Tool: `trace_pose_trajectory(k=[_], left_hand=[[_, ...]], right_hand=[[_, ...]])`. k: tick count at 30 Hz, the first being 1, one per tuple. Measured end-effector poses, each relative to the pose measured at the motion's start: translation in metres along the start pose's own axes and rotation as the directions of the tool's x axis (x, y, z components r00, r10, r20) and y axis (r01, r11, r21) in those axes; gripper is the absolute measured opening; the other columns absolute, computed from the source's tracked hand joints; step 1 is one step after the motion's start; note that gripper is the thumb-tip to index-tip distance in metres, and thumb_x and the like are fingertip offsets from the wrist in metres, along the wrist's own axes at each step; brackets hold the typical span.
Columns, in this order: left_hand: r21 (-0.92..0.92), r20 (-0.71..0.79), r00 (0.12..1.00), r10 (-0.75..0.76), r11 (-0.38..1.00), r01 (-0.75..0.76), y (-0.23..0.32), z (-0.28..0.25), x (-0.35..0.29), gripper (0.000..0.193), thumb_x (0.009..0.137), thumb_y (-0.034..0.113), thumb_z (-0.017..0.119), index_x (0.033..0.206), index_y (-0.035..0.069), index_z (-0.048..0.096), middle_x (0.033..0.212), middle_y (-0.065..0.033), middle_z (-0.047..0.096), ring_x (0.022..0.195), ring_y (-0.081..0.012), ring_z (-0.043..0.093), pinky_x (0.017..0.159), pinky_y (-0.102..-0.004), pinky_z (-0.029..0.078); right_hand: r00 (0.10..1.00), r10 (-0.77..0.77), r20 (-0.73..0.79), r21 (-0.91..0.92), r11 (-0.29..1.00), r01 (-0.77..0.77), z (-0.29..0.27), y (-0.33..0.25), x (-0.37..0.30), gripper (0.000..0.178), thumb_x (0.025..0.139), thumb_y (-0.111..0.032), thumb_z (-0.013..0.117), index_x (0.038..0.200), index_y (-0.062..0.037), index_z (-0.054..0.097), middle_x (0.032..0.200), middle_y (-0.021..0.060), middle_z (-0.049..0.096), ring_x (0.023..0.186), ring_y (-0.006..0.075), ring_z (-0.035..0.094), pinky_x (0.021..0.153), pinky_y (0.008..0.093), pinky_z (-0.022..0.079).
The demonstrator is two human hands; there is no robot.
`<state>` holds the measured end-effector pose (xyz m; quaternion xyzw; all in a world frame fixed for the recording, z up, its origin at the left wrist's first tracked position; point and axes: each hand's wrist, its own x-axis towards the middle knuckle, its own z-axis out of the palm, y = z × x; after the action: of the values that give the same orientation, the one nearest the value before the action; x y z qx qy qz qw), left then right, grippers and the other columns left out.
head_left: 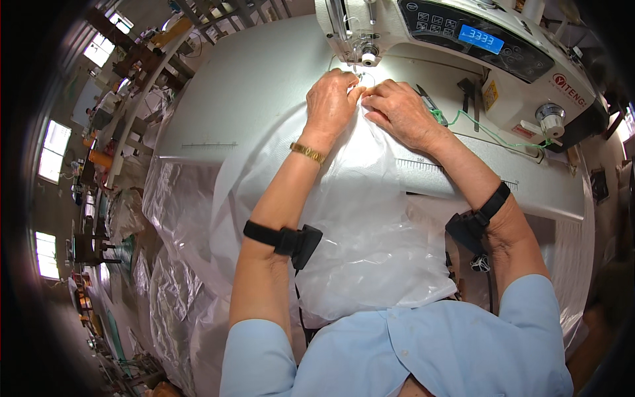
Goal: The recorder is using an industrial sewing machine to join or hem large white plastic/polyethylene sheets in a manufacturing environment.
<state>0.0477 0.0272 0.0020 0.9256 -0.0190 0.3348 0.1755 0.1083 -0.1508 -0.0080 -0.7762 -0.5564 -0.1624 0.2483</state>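
Both hands pinch the clear plastic sheet (370, 218) at the sewing machine (463, 46) needle. The left hand (333, 99) and right hand (400, 109) each grip its edge, fingertips nearly touching, on the white table (251, 92).

A small blue lit screen (481, 39) sits in a dark, slanted control panel (476, 36) on top of the white sewing machine (463, 59), at the upper right. Left of the screen, the panel carries rows of small pale button symbols (438, 25). On the machine's right face runs a red logo (570, 89). A small yellow label (490, 95) sticks on the machine's front, below the panel. Printed ruler scales (423, 163) mark the white counter (264, 86).
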Motion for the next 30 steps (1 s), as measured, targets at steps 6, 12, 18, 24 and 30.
trace_pose_trajectory(k=[6,12,18,24,30], left_hand=[[-0.193,0.186,0.981,0.062,0.981,-0.025,0.017,-0.027,-0.049,0.035,0.086,0.026,0.075,0.111,0.003,0.069,0.114,-0.0149,0.064,0.106,-0.0319,0.061,0.093,-0.0436,0.049],[-0.15,0.376,0.919,0.115,0.987,-0.062,-0.009,-0.032,-0.053,0.058,0.093,0.04,0.068,0.139,0.006,0.056,0.144,-0.021,0.051,0.134,-0.0385,0.048,0.111,-0.0461,0.041],[-0.125,0.373,0.913,0.168,0.984,-0.13,-0.026,-0.032,-0.043,0.063,0.094,0.052,0.064,0.134,0.004,0.059,0.141,-0.0218,0.053,0.133,-0.0373,0.049,0.111,-0.0446,0.042],[-0.129,0.443,0.888,0.123,0.989,-0.073,-0.034,-0.03,-0.037,0.069,0.093,0.055,0.064,0.142,0.008,0.055,0.15,-0.0199,0.047,0.14,-0.0361,0.044,0.116,-0.0441,0.038],[-0.127,0.374,0.914,0.158,0.985,-0.118,-0.037,-0.025,-0.035,0.067,0.092,0.056,0.064,0.134,0.005,0.059,0.141,-0.0191,0.053,0.134,-0.0348,0.049,0.112,-0.0439,0.042]], right_hand=[[0.999,0.035,0.008,-0.063,0.997,-0.034,0.002,-0.008,0.0,0.026,0.093,-0.021,0.067,0.112,-0.0038,0.07,0.119,0.0082,0.066,0.117,0.0254,0.057,0.103,0.0417,0.042],[0.993,0.108,0.041,-0.113,0.988,-0.103,0.007,-0.018,0.001,0.032,0.096,-0.025,0.063,0.12,-0.0039,0.068,0.127,0.0095,0.064,0.123,0.0264,0.053,0.105,0.0421,0.04],[0.992,0.123,0.025,-0.121,0.986,-0.119,0.014,-0.017,0.005,0.036,0.1,-0.032,0.057,0.119,-0.0039,0.066,0.128,0.012,0.064,0.123,0.0283,0.052,0.105,0.0453,0.038],[0.984,0.171,0.049,-0.105,0.981,-0.165,0.017,-0.012,0.009,0.036,0.099,-0.034,0.058,0.118,-0.0054,0.067,0.128,0.0163,0.063,0.123,0.0317,0.052,0.102,0.0466,0.04],[0.957,0.251,0.145,-0.145,0.962,-0.231,0.013,-0.013,0.016,0.044,0.1,-0.037,0.057,0.13,-0.0061,0.065,0.133,0.015,0.059,0.126,0.0302,0.05,0.105,0.0443,0.04]])
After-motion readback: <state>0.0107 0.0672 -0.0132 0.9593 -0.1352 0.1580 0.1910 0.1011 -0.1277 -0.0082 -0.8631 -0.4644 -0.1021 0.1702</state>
